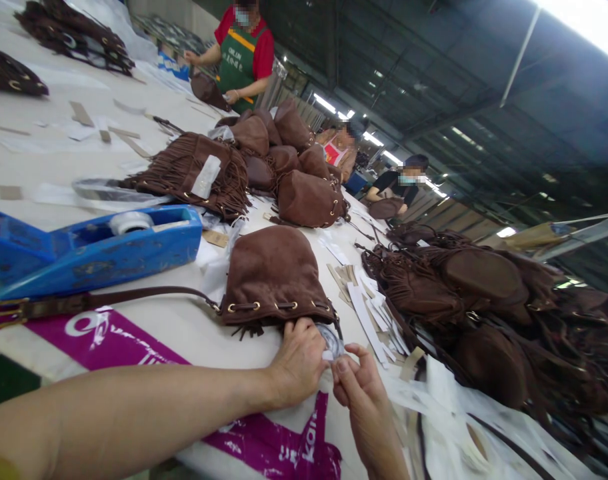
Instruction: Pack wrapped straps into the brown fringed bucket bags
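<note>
A brown suede drawstring bag (274, 277) lies on the table before me, its row of gold eyelets facing me. My left hand (301, 360) is closed at the bag's mouth, its fingers curled by a greyish looped piece in clear plastic wrap (333, 339). Just right of it, my right hand (361, 393) pinches the near end of that wrap between thumb and fingers. From the bag's left side a brown strap (154, 291) runs to a gold buckle (7, 313). What sits under my left fingers is partly hidden.
A blue tape dispenser (99, 250) stands at left. Fringed brown bags (194, 170) and more bags (309, 200) are piled beyond, with a large heap (459, 293) at right. Paper strips (369, 320) and white wrapping (449, 407) lie nearby. Co-workers (244, 60) stand farther along.
</note>
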Tool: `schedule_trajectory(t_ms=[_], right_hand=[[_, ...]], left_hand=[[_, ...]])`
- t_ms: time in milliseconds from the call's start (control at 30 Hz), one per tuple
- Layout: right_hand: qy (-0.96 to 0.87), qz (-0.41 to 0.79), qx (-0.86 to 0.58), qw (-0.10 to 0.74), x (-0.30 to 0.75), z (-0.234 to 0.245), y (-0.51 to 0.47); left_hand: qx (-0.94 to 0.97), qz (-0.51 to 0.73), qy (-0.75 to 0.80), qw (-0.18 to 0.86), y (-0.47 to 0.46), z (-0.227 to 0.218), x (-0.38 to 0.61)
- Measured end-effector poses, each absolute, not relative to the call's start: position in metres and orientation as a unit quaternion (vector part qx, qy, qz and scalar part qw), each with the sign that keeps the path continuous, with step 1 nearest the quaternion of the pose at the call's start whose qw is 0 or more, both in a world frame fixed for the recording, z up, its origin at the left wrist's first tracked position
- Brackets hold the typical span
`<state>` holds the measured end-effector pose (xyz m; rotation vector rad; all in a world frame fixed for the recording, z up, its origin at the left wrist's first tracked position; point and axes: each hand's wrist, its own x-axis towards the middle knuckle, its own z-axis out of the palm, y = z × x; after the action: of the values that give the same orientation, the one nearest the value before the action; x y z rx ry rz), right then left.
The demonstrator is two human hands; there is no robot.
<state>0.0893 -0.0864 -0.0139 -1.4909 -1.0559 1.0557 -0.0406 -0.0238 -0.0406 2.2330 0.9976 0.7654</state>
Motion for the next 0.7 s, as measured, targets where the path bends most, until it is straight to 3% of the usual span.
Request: schedule_trajectory(t_ms=[300, 700], right_hand=[[-0.488, 0.307, -0.707, 0.41, 0.097, -0.03, -0.081], [-0.385, 0.324, -0.749, 0.43, 0.091, -0.031, -0.075]], left_hand=[[0.845, 0.268, 0.377, 0.27, -0.025, -0.04, -0.041], [0.852, 0.26, 0.369, 0.266, -0.024, -0.038, -0.041]])
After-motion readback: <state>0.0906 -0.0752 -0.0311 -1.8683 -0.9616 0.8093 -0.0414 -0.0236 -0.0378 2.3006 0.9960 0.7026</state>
